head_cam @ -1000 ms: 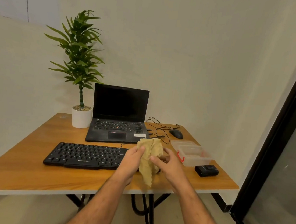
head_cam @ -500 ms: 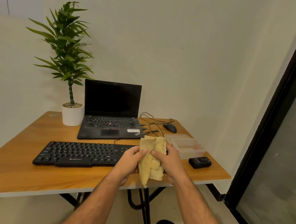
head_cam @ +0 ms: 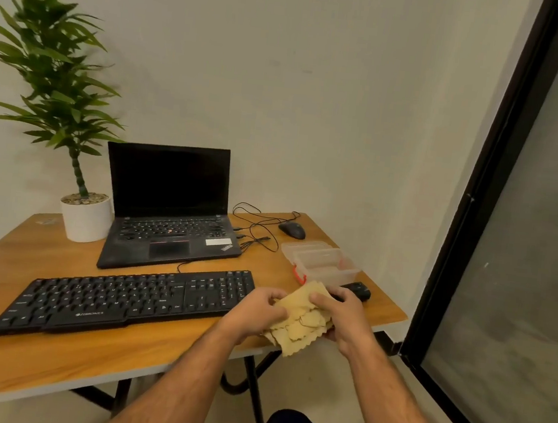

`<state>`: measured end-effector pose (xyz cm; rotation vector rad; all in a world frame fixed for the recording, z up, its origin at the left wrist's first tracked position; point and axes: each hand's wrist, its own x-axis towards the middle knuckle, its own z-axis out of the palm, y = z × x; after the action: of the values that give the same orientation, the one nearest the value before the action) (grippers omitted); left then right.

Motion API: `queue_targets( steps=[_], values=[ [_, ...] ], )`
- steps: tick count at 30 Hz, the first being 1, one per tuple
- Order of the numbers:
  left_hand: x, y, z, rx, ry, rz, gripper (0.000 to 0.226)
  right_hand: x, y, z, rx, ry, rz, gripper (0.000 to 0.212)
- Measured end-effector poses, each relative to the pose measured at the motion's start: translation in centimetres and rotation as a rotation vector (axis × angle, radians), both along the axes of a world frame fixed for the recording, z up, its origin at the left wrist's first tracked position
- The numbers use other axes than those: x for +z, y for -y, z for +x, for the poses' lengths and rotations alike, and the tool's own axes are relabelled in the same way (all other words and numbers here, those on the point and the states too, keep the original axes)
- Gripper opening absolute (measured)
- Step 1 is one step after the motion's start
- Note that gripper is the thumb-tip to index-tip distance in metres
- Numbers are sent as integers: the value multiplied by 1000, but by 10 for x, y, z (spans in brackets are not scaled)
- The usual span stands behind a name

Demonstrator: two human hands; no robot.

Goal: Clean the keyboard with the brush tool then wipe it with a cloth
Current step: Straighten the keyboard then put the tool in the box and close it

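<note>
Black keyboard point(head_cam: 130, 300) lies flat near the wooden table's point(head_cam: 48, 359) front edge. Beyond its right end, left hand point(head_cam: 253, 312) and right hand point(head_cam: 345, 316) pinch a crumpled, scallop-edged yellow cloth point(head_cam: 299, 320) over the table's front-right edge.

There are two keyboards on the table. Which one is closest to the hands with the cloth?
The separate black keyboard, lying at the table's front beside the left hand. The laptop keyboard sits farther back.
</note>
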<state>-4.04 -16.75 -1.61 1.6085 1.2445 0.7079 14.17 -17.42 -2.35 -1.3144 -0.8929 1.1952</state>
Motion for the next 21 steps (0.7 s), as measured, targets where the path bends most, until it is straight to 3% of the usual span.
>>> queue_targets(
  steps=[6, 11, 15, 18, 21],
  values=[
    [-10, -32, 27, 164, -233, 144, 39, -10, -25, 32, -78, 251, -49, 32],
    [-17, -29, 36, 244, -507, 384, 35, -10, -30, 35, -145, 956, -64, 24],
    [-28, -22, 42, 212, -729, 622, 31, -11, -29, 36, -219, 1281, 52, 14],
    [-36, -18, 46, 149, -836, 617, 33, -16, -29, 31, -193, 1401, 177, 15],
    [-39, -15, 44, 133, -850, 615, 34, -20, -27, 23, -78, 1420, 89, 14]
  ],
)
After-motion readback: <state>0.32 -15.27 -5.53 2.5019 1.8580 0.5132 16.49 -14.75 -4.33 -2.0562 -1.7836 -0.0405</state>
